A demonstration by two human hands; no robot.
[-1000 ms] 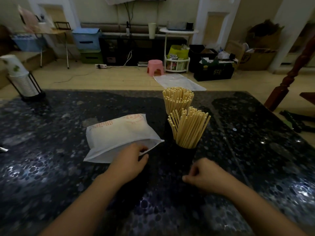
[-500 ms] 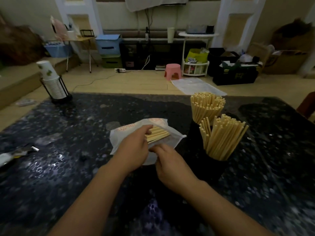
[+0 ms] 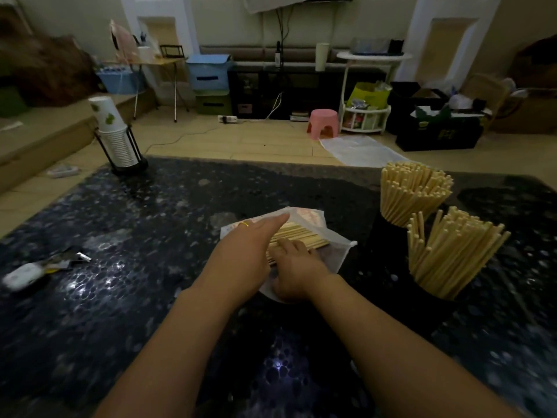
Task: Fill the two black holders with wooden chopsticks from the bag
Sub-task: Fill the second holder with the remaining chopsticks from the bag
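Left hand (image 3: 250, 248), fingers straight, is lying on the bag (image 3: 334, 257); right hand (image 3: 294, 263) is pressing flat on chopsticks (image 3: 304, 235) inside.

Bag (image 3: 337, 251) mid-table (image 3: 150, 230), two filled holders (image 3: 382, 233) right of it, cup stack (image 3: 116, 137) far left corner.

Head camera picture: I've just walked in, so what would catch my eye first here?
Probably the two fans of pale wooden chopsticks bristling from black holders at the right of the dark speckled table. Next, both hands at the centre: the left hand lies over the white bag, and the right hand reaches into the chopsticks inside. A tilted stack of paper cups stands at the far left corner.
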